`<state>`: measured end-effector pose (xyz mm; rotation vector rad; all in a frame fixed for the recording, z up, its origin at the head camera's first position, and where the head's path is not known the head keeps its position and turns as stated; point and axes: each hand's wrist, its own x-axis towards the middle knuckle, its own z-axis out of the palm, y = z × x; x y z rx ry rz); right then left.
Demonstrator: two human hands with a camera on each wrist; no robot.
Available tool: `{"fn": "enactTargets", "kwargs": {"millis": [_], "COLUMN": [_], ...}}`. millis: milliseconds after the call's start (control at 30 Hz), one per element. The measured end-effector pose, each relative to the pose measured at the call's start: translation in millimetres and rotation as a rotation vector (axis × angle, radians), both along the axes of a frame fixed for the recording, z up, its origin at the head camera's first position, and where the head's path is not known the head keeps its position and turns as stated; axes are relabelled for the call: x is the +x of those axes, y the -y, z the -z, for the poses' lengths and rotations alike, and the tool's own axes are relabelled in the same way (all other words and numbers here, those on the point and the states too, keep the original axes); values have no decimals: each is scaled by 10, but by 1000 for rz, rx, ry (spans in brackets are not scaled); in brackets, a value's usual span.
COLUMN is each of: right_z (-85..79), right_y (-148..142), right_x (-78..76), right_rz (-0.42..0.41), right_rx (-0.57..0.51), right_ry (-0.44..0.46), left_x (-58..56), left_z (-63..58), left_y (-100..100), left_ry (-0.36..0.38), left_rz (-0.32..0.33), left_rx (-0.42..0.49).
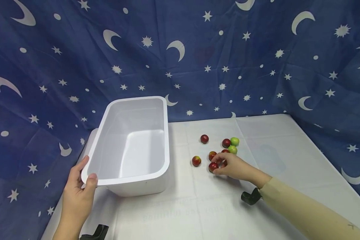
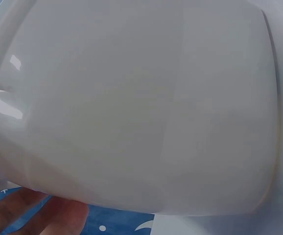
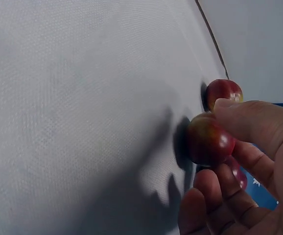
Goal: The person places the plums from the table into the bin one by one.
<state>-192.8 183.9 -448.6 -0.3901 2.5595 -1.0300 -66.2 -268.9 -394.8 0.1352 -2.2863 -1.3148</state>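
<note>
My left hand (image 1: pixel 77 196) grips the rim of a deep white plastic tub (image 1: pixel 169 146) at its near left corner, thumb on the near edge and fingers around the outside. The tub's smooth wall (image 2: pixel 131 107) fills the left wrist view, with fingers (image 2: pixel 60 215) at its lower edge. My right hand (image 1: pixel 235 166) reaches down to a small red plum-like fruit (image 1: pixel 213 167) on the table. In the right wrist view, the thumb and fingers pinch this red plum (image 3: pixel 207 139). Two more red plums lie close by, one (image 3: pixel 224 92) beyond the thumb and one partly hidden behind the fingers.
Loose red plums, such as one in front of the tub's right side (image 1: pixel 196 161) and one farther back (image 1: pixel 204 139), lie on the white tablecloth (image 1: pixel 273 150). Green fruits (image 1: pixel 234 141) sit behind the right hand. A blue curtain with moons and stars (image 1: pixel 198 60) encloses the table's back.
</note>
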Motion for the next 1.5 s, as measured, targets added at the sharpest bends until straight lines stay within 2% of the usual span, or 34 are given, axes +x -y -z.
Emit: {"fn": "enactTargets", "kwargs": {"millis": [167,433,633,800,1167,1500], "right_z": [26,38,-54,-291,-1051,-1530], "right_y": [44,73,64,66,314,659], "right_x": [29,46,20,-31,-172,-287], "right_rz": [11,16,-48,-113,-93,-108], "right_rx": [49,51,54,-6,-95,-194], "right_ry": [20,54,23,-38,-75,-146], "left_x": [7,7,6,4,-11,-3], "left_z": [-2,-5,10,36,21,8], "left_y": [7,0,-4,11,9,4], "left_ry": [14,10,5,10,-3,3], "left_rz": [-2,-2,-6,-4,-3,5], "left_rx": [2,-8,-4,20,23,9]}}
